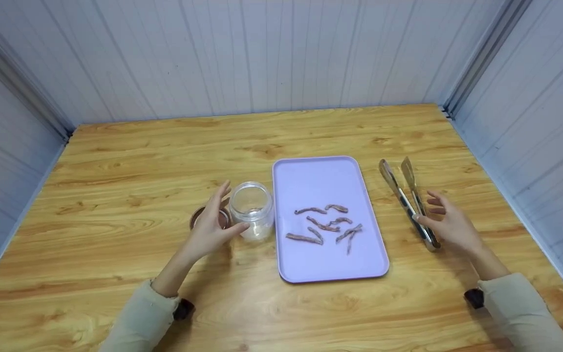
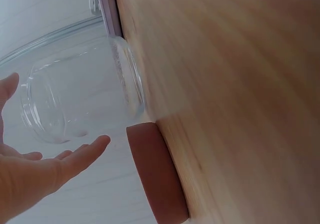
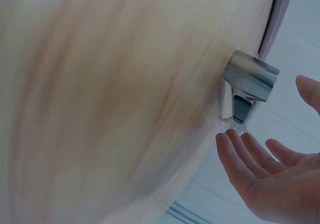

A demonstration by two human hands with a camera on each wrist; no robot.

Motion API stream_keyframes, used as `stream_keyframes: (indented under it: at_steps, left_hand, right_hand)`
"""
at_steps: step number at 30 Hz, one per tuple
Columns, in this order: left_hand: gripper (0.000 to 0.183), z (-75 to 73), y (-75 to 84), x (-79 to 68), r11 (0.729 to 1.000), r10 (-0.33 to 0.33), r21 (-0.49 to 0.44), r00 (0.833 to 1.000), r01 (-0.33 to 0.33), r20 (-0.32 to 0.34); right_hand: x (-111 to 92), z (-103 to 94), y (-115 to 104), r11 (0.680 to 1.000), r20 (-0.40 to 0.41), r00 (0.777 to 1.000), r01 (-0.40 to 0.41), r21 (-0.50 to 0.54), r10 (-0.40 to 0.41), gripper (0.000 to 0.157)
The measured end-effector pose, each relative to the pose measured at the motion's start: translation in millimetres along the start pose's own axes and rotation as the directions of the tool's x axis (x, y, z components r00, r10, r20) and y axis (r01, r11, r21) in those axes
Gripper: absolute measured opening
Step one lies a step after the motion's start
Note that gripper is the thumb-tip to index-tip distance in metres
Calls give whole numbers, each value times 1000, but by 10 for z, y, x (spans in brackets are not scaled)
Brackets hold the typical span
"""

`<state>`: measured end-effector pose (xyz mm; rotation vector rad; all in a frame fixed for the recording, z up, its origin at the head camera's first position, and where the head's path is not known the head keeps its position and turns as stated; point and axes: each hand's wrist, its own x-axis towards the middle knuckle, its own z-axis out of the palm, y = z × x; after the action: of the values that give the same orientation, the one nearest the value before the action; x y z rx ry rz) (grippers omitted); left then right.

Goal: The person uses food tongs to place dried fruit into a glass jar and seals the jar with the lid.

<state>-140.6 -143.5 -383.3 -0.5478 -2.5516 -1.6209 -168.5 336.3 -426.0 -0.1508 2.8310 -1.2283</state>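
Note:
My left hand (image 1: pixel 209 230) is beside a clear, lidless jar (image 1: pixel 257 227), thumb and fingers spread apart around its near left side. In the left wrist view the jar (image 2: pixel 85 89) stands upright on the table, with a gap between it and the fingers. A reddish-brown lid (image 2: pixel 157 174) lies close to the jar's base, partly hidden by the hand in the head view. On the right, my right hand (image 1: pixel 450 222) hovers over the handle end of metal tongs (image 1: pixel 411 208) with dark grips. Its fingers are spread and loosely bent, holding nothing; the tongs (image 3: pixel 250 79) lie on the table.
A lilac tray (image 1: pixel 315 181) lies between the jar and the tongs. Several brown, twisted dried strips (image 1: pixel 323 226) are scattered on it. The wood-grain table (image 1: pixel 164 161) is bounded by white panel walls (image 1: pixel 281 58) at the back and sides.

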Motion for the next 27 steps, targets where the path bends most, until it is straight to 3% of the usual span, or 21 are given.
stream_keyframes:
  at_steps: [6, 10, 15, 21, 25, 27]
  left_hand:
    - [89, 54, -307, 74, 1000, -3, 5, 1000, 3, 12]
    - [90, 70, -373, 102, 1000, -9, -22, 1000, 9, 11]
    - [89, 80, -352, 116, 1000, -17, -24, 1000, 17, 13]
    - [87, 62, -50, 91, 999, -35, 7, 999, 35, 14]
    - [90, 85, -203, 132, 999, -39, 33, 999, 38, 13]
    - [91, 89, -200, 137, 998, -44, 39, 999, 44, 12]
  right_hand:
    - [20, 25, -5, 998, 37, 999, -7, -69, 10, 78]
    - [54, 55, -17, 994, 58, 998, 0, -109, 6, 79]
    - [114, 87, -16, 987, 44, 999, 21, -158, -14, 79]
    - [172, 126, 11, 982, 33, 999, 46, -182, -41, 79]
    - [203, 129, 12, 968, 47, 998, 56, -246, -46, 81]
    - [214, 124, 7, 958, 62, 997, 60, -281, -45, 81]
